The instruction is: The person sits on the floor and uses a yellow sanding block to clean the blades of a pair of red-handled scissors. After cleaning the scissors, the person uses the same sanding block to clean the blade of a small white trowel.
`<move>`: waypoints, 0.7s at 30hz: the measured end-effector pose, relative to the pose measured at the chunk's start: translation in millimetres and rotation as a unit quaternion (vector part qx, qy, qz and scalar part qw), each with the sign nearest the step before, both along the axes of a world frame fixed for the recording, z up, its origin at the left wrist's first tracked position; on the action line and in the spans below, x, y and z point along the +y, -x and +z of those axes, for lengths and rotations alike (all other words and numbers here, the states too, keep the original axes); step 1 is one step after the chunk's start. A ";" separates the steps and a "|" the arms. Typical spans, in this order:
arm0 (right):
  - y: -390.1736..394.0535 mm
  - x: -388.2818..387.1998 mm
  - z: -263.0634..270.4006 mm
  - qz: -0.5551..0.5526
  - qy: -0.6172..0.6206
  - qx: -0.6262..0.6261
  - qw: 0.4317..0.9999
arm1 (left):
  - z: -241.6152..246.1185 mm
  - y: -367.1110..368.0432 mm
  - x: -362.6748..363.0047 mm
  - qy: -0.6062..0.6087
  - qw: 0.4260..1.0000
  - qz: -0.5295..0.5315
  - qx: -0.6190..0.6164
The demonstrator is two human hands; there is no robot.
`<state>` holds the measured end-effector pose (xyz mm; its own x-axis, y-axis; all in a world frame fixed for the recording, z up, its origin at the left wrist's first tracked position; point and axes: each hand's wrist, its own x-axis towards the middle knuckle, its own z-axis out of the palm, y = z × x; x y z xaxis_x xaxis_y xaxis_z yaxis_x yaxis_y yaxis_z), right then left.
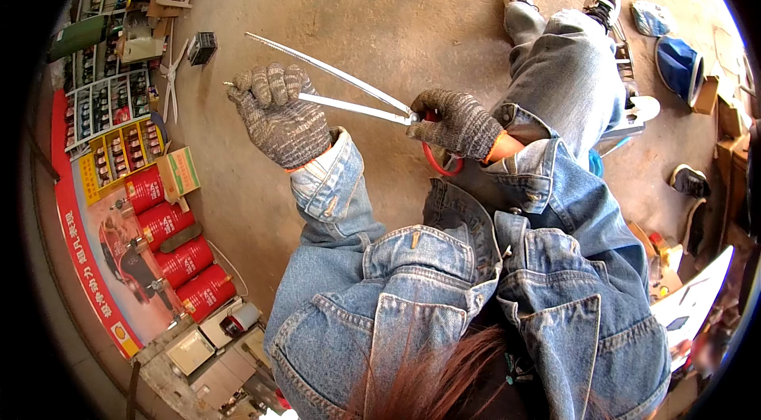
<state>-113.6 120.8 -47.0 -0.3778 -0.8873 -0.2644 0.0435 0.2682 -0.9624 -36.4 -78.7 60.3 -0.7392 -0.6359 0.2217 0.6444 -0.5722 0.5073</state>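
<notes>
A long pair of scissors [357, 108] with slim pale blades and red handles is spread between my gloved hands over the floor. My left hand [278, 114], palm up in a grey knit glove, has its fingers curled around one blade. The tip of that blade pokes out beyond the glove. Free of the hand, the other blade slants up and left, with a toothed-looking edge. Around the handles near the pivot closes my right hand [455, 123], in a matching glove with an orange cuff edge. One red finger loop [443, 165] hangs below it; the other is mostly covered.
On the left, a shelf display [110, 105] holds small bottles, with red drums [169, 224] lying beside it. Large open shears [171, 84] and a black box [202, 48] are nearby. Jeans-clad legs [559, 57] stretch toward upper right, near a blue container [678, 70] and a shoe [689, 181].
</notes>
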 end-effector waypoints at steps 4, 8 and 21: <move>-1.1 0.1 -0.3 -0.002 0.009 -0.016 1.000 | 7.4 2.7 10.0 -0.008 1.000 0.000 -0.009; -4.2 -1.5 2.7 -0.009 0.044 0.014 0.999 | 3.2 -1.6 19.6 0.030 0.995 0.034 -0.089; -1.9 4.2 10.0 -0.015 0.032 -0.045 0.998 | -37.1 7.2 42.8 0.078 0.984 -0.040 -0.152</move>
<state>-111.7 125.0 -36.9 -0.3814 -0.8924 -0.2411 0.1368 0.2035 -0.9695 -43.6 -35.9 23.2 -0.8325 -0.5492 0.0733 0.4056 -0.5139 0.7559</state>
